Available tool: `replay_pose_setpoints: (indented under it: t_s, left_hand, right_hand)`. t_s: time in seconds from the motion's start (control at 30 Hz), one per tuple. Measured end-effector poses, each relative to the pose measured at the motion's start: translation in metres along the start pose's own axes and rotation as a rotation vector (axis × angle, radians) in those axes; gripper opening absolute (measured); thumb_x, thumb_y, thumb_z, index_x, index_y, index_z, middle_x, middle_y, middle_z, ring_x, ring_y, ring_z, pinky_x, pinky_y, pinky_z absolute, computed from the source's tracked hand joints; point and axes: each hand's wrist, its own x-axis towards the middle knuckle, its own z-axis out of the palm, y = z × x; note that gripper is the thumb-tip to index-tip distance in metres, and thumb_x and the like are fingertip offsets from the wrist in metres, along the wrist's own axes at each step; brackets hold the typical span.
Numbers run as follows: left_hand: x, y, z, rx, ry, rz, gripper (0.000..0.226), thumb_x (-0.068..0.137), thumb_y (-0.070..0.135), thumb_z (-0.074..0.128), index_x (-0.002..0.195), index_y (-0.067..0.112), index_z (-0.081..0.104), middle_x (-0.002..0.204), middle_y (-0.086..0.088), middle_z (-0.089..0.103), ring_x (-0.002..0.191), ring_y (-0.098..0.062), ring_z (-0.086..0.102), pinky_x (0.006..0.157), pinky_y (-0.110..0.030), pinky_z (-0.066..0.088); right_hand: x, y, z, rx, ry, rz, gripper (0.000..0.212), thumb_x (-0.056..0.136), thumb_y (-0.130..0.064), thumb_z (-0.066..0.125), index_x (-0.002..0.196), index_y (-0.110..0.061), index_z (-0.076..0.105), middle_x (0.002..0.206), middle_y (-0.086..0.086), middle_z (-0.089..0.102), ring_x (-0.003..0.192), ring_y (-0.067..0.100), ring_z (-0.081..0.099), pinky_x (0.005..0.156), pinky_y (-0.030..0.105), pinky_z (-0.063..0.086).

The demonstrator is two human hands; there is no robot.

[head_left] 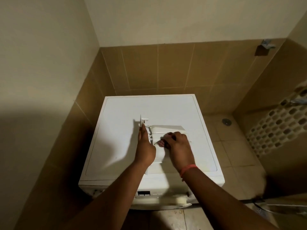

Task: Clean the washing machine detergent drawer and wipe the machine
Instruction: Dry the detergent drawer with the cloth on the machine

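Count: one washing machine [167,107]; one detergent drawer [167,130]; two hands; one small tool [160,141]; one red wristband [188,169].
Detergent drawer, position: out of the machine, lying on the machine's white top at centre frame, its front panel [142,121] standing on edge at the left end.
Drawer relative to fingers: the left hand [144,149] lies flat against the front panel; the right hand [178,147] lies over the drawer body, just right of the left hand.
Left hand, fingers: straight and together, pressed to the panel's edge, gripping nothing.
Right hand, fingers: curled round the small tool, whose thin tip points left toward the drawer's left end. What kind of tool cannot be told.
Wristband: on the right wrist, lower centre-right.
Washing machine, position: in a tan-tiled corner, centre frame; a floor drain [226,121] lies to its right.
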Motion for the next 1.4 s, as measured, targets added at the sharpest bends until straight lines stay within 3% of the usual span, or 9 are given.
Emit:
replay_pose_setpoints:
  t_s: [0.17,0.3,0.47,0.6,0.8,0.9,1.1,1.23,1.4]
  left_hand:
    - [0.002,-0.002,-0.002,0.004,-0.014,0.001,0.094,0.083,-0.020,0.038,0.155,0.025,-0.002,0.164,0.002,0.004,0.148,-0.013,0.016,0.115,-0.022,0.024]
    - [0.003,-0.001,-0.001,0.008,-0.046,-0.016,0.098,0.083,-0.021,0.037,0.154,0.032,-0.007,0.163,0.009,0.000,0.148,-0.011,0.012,0.113,-0.024,0.030]
    - [0.004,0.000,0.000,-0.007,-0.050,-0.009,0.100,0.081,-0.021,0.037,0.154,0.032,-0.004,0.163,0.006,0.005,0.147,-0.012,0.019,0.112,-0.035,0.037]
    - [0.005,-0.002,0.000,-0.009,-0.043,-0.004,0.099,0.081,-0.021,0.040,0.155,0.029,-0.003,0.163,0.003,0.009,0.145,-0.014,0.023,0.113,-0.035,0.036]
    - [0.005,-0.003,0.001,0.023,-0.038,-0.016,0.102,0.080,-0.020,0.035,0.153,0.038,-0.005,0.162,0.015,0.002,0.147,-0.011,0.018,0.105,-0.041,0.046]
    - [0.004,-0.003,0.001,0.029,-0.033,-0.021,0.101,0.081,-0.020,0.036,0.154,0.036,-0.004,0.163,0.012,0.005,0.146,-0.013,0.022,0.104,-0.042,0.047]
    - [0.005,0.000,0.000,0.035,-0.033,-0.018,0.099,0.081,-0.020,0.038,0.155,0.033,-0.002,0.163,0.004,0.011,0.144,-0.016,0.027,0.109,-0.038,0.041]
    - [0.002,0.002,-0.002,0.025,-0.042,-0.044,0.100,0.082,-0.019,0.036,0.153,0.039,-0.003,0.162,0.013,0.007,0.144,-0.014,0.027,0.101,-0.043,0.049]
    - [0.002,0.004,0.001,0.039,-0.020,-0.047,0.101,0.081,-0.019,0.036,0.153,0.040,-0.003,0.162,0.011,0.010,0.143,-0.014,0.029,0.102,-0.040,0.048]
  right_hand:
    - [0.028,-0.015,0.002,-0.061,-0.118,-0.182,0.026,0.085,-0.016,0.059,0.108,-0.025,0.067,0.105,0.000,0.059,0.099,0.024,0.053,0.083,0.035,0.049]
    - [0.040,0.014,-0.021,-0.263,-0.221,-0.133,0.039,0.089,-0.015,0.061,0.126,-0.027,0.062,0.114,0.004,0.054,0.107,0.029,0.050,0.084,0.036,0.051]
    - [0.051,-0.011,-0.001,-0.217,-0.205,-0.080,0.025,0.082,-0.012,0.064,0.104,-0.020,0.072,0.104,0.008,0.057,0.099,0.033,0.053,0.081,0.036,0.050]
    - [0.065,-0.008,0.006,-0.238,-0.318,-0.226,0.030,0.081,-0.014,0.066,0.109,-0.022,0.069,0.106,0.005,0.056,0.098,0.031,0.055,0.079,0.039,0.052]
    - [0.082,0.049,-0.026,-0.389,-0.345,0.108,0.026,0.087,-0.018,0.062,0.112,-0.020,0.069,0.114,0.007,0.050,0.110,0.031,0.050,0.089,0.036,0.051]
    - [0.088,0.027,-0.011,-0.222,-0.330,0.062,0.017,0.089,-0.018,0.061,0.102,-0.018,0.072,0.107,0.006,0.053,0.107,0.030,0.053,0.092,0.032,0.047]
    - [0.106,-0.004,0.012,-0.180,-0.420,-0.151,0.026,0.093,-0.020,0.056,0.115,-0.017,0.070,0.106,0.013,0.057,0.098,0.037,0.060,0.089,0.036,0.049]
    - [0.118,0.036,-0.026,-0.433,-0.571,0.041,0.033,0.096,-0.026,0.052,0.128,-0.023,0.061,0.123,0.012,0.054,0.114,0.037,0.056,0.099,0.037,0.043]
    - [0.144,0.033,-0.009,-0.457,-0.684,0.145,0.029,0.094,-0.031,0.049,0.114,-0.019,0.067,0.121,0.011,0.063,0.108,0.035,0.062,0.092,0.038,0.052]
